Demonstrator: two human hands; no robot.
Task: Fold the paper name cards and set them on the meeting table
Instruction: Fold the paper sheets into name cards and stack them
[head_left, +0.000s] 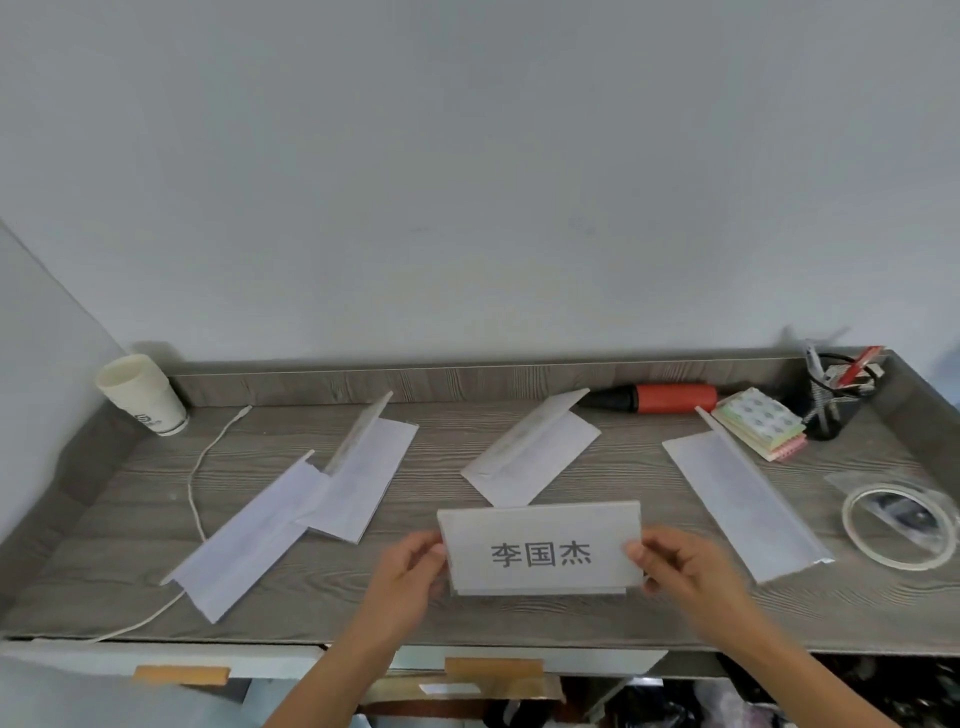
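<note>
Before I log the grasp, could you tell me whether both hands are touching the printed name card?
Touching: the head view shows the left hand and right hand pinching the name card's ends.

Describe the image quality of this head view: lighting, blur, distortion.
Head view: soft, even light, faint shadows beside the paper cup; wide-angle lens bows the table edge; left hand and right hand slightly blurred; printing on the held name card stays readable.

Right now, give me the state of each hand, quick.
Left hand: closed on the left end of the name card.
Right hand: closed on its right end.
</note>
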